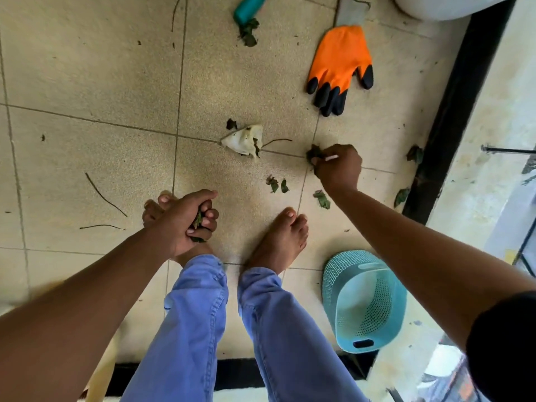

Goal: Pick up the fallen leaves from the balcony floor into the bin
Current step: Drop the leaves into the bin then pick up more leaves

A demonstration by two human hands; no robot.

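Note:
My right hand [338,166] reaches down to the tiled floor and pinches a dark green leaf [314,153] at a tile joint. My left hand [185,220] hovers above my left foot, its fingers curled round a bunch of gathered leaves [198,220]. Small leaves [277,184] and another leaf [322,199] lie on the floor just below my right hand. A pale dried leaf [245,139] with a stem lies in the middle. More leaves [415,153] sit by the black sill. The light blue perforated bin [364,300] stands right of my right foot.
An orange and black glove [338,68] lies on the floor at the upper right. A teal handle [249,7] with a leaf clump [249,31] sits at the top. Thin twigs [106,195] lie left. A black door sill [452,111] borders the right side.

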